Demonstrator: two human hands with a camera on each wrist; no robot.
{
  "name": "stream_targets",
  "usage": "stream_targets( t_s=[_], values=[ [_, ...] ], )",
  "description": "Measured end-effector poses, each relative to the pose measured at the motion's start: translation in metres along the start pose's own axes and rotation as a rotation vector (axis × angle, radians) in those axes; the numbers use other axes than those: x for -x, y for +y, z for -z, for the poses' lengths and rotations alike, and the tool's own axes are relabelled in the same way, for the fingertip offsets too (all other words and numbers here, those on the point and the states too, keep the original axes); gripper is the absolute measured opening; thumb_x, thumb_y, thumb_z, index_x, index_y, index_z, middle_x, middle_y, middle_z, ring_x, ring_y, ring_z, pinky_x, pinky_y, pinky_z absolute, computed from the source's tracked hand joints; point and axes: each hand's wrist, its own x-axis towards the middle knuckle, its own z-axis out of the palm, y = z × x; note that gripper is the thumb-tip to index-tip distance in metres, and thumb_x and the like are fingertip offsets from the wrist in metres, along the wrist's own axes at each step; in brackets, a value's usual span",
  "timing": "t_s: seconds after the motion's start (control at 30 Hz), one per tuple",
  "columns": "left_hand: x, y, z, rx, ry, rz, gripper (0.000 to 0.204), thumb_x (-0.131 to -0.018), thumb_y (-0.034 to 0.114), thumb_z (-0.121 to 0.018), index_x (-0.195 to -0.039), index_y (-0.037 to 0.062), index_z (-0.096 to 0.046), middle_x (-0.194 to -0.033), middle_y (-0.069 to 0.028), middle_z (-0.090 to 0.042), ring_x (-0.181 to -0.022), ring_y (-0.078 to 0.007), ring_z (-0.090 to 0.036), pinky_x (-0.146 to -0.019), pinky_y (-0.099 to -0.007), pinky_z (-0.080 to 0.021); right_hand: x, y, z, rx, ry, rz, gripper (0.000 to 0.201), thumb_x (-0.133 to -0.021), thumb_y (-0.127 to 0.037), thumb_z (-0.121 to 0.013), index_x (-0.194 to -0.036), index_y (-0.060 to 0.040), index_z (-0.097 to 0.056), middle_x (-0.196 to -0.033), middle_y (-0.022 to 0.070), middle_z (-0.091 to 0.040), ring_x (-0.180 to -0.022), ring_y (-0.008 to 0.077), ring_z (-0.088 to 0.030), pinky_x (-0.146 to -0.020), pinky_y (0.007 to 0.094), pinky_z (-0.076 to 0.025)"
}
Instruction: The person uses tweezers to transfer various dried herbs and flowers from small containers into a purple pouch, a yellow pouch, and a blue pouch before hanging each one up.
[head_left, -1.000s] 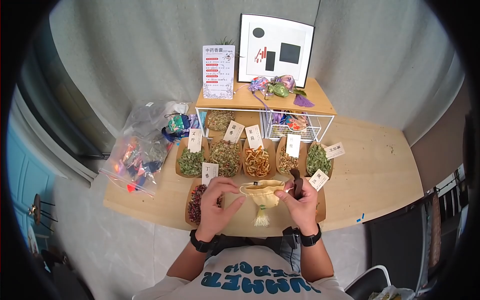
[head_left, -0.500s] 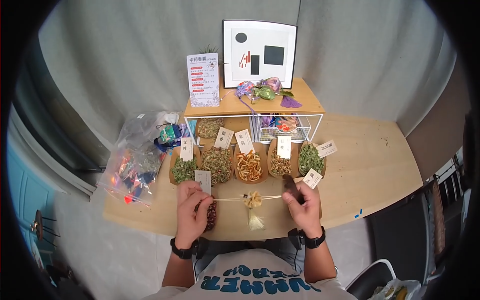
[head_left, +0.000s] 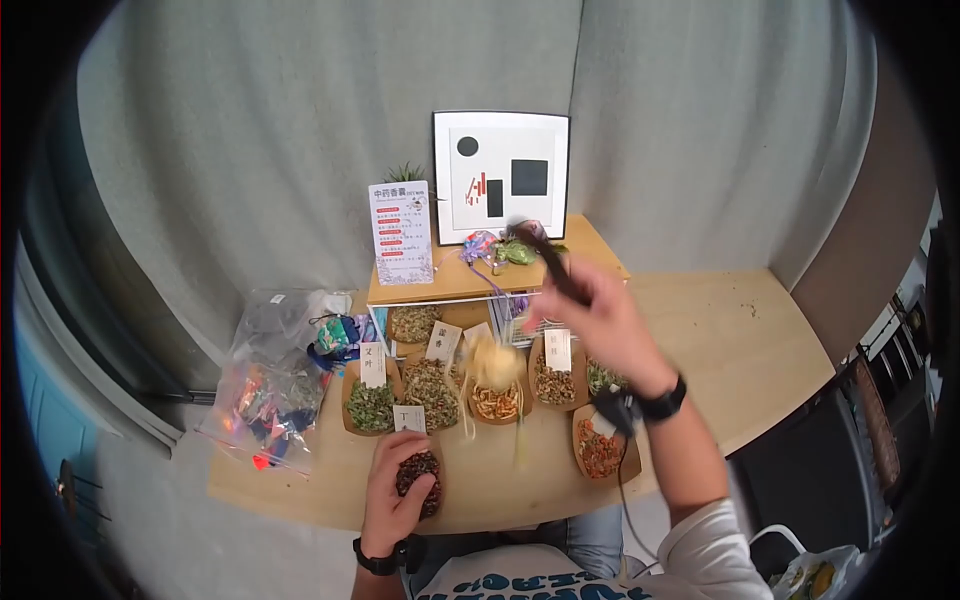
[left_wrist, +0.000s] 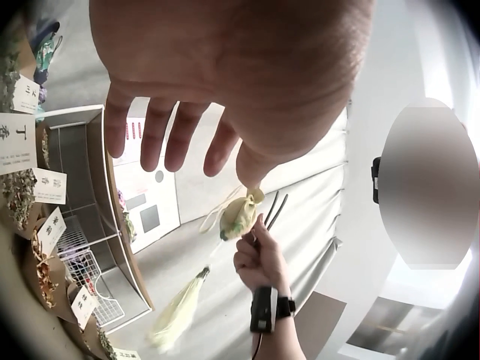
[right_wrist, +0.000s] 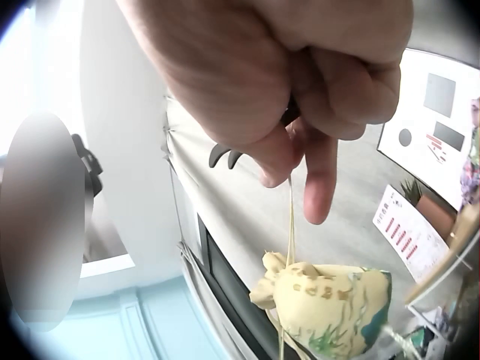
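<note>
My right hand [head_left: 605, 318] is raised over the middle of the table and pinches the drawstring cord [right_wrist: 291, 214] of a pale yellow pouch. The pouch [right_wrist: 326, 307] hangs below the fingers, gathered at its neck, with a green plant print and a pale tassel [left_wrist: 180, 311]. Dark tongs [head_left: 553, 268] are held in the same hand, their two tips pointing away. My left hand [head_left: 390, 500] is empty, low at the table's near side, its fingers extended; in the head view it overlaps a paper tray of dark red dried buds [head_left: 420, 470].
Paper trays of dried herbs with label cards, such as green leaves [head_left: 370, 405] and orange-red pieces [head_left: 598, 452], line the table. Behind stands a wooden shelf [head_left: 590, 255] bearing finished pouches, a printed card [head_left: 402, 232] and a framed picture [head_left: 500, 140]. A clear plastic bag [head_left: 265, 390] lies left.
The pouch's mouth was open, then drawn together with the cord stretched between both hands. My left hand has let go of the cord; my right hand has lifted the pouch up and forward.
</note>
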Motion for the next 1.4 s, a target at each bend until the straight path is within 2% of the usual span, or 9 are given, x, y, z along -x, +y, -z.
stream_targets(
  t_s=[0.23, 0.37, 0.47, 0.6, 0.8, 0.97, 1.1, 1.17, 1.4],
  values=[
    [0.027, -0.027, 0.022, 0.019, 0.250, 0.168, 0.037, -0.097, 0.001, -0.074, -0.133, -0.0012, -0.065, -0.133, -0.0168, -0.062, -0.123, -0.0287, -0.063, -0.111, -0.0387, -0.050, -0.181, -0.020, 0.029, 0.491, 0.082, 0.158, 0.023, -0.104, -0.020, -0.078, -0.098, -0.0007, -0.068, -0.080, 0.0059, -0.077, -0.077, 0.0109, -0.073, -0.069, 0.0284, -0.054],
    [0.041, -0.037, 0.036, -0.008, 0.308, 0.168, 0.032, -0.096, 0.001, -0.074, -0.127, -0.0018, -0.067, -0.131, -0.0166, -0.064, -0.122, -0.0292, -0.064, -0.109, -0.0386, -0.051, -0.238, 0.030, 0.015, 0.548, 0.186, 0.240, 0.029, -0.097, -0.028, -0.083, -0.095, 0.0000, -0.074, -0.077, 0.0082, -0.079, -0.068, 0.0169, -0.074, -0.063, 0.0340, -0.054],
    [0.050, -0.044, 0.046, -0.092, 0.293, 0.186, 0.028, -0.098, 0.001, -0.073, -0.125, -0.0014, -0.066, -0.133, -0.0146, -0.063, -0.124, -0.0250, -0.064, -0.110, -0.0376, -0.052, -0.241, 0.071, 0.001, 0.666, 0.167, 0.091, 0.035, -0.092, -0.035, -0.088, -0.095, -0.0018, -0.076, -0.084, 0.0124, -0.080, -0.075, 0.0249, -0.077, -0.072, 0.0376, -0.057],
    [0.056, -0.049, 0.052, -0.099, 0.314, 0.232, 0.026, -0.097, 0.000, -0.073, -0.123, -0.0013, -0.068, -0.132, -0.0142, -0.064, -0.123, -0.0250, -0.065, -0.109, -0.0373, -0.052, -0.216, 0.128, 0.001, 0.760, 0.079, 0.025, 0.043, -0.085, -0.040, -0.092, -0.095, -0.0017, -0.078, -0.086, 0.0174, -0.077, -0.082, 0.0308, -0.077, -0.076, 0.0402, -0.057],
    [0.033, -0.056, 0.056, -0.067, 0.283, 0.275, 0.029, -0.094, 0.004, -0.080, -0.121, -0.0001, -0.070, -0.128, -0.0158, -0.067, -0.120, -0.0293, -0.066, -0.102, -0.0372, -0.053, -0.131, 0.137, -0.003, 0.588, 0.141, 0.054, 0.041, -0.099, -0.041, -0.080, -0.098, -0.0008, -0.077, -0.071, 0.0056, -0.067, -0.065, 0.0170, -0.060, -0.061, 0.0352, -0.046],
    [-0.050, -0.080, 0.088, -0.477, 0.151, 0.193, 0.031, -0.092, 0.015, -0.085, -0.118, 0.0035, -0.073, -0.119, -0.0195, -0.072, -0.112, -0.0380, -0.070, -0.096, -0.0455, -0.056, 0.008, 0.106, -0.050, 0.260, -0.038, -0.212, 0.029, -0.113, -0.029, -0.063, -0.112, -0.0028, -0.075, -0.083, 0.0001, -0.069, -0.078, 0.0078, -0.059, -0.072, 0.0278, -0.047],
    [-0.157, -0.158, 0.130, -0.910, 0.012, 0.276, 0.038, -0.083, 0.019, -0.087, -0.116, 0.0060, -0.074, -0.116, -0.0184, -0.072, -0.113, -0.0388, -0.071, -0.095, -0.0539, -0.056, 0.089, 0.113, -0.079, 0.164, -0.096, -0.374, 0.028, -0.114, -0.028, -0.061, -0.119, -0.0045, -0.075, -0.086, 0.0003, -0.071, -0.083, 0.0083, -0.061, -0.077, 0.0286, -0.050],
    [-0.197, -0.201, 0.139, -1.119, -0.006, 0.068, 0.036, -0.080, 0.017, -0.087, -0.114, 0.0083, -0.076, -0.114, -0.0170, -0.073, -0.114, -0.0392, -0.070, -0.096, -0.0524, -0.057, 0.113, 0.115, -0.086, 0.190, -0.130, -0.380, 0.028, -0.115, -0.027, -0.061, -0.120, -0.0036, -0.075, -0.088, 0.0011, -0.072, -0.084, 0.0099, -0.063, -0.079, 0.0300, -0.051],
    [-0.231, -0.278, 0.155, -1.348, -0.213, 0.188, 0.025, -0.075, 0.013, -0.088, -0.099, 0.0115, -0.083, -0.114, -0.0171, -0.075, -0.113, -0.0378, -0.072, -0.096, -0.0490, -0.058, 0.155, 0.093, -0.077, 0.175, -0.064, -0.428, 0.027, -0.114, -0.024, -0.061, -0.125, -0.0030, -0.075, -0.092, 0.0038, -0.079, -0.082, 0.0116, -0.066, -0.077, 0.0300, -0.052]
  ],
)
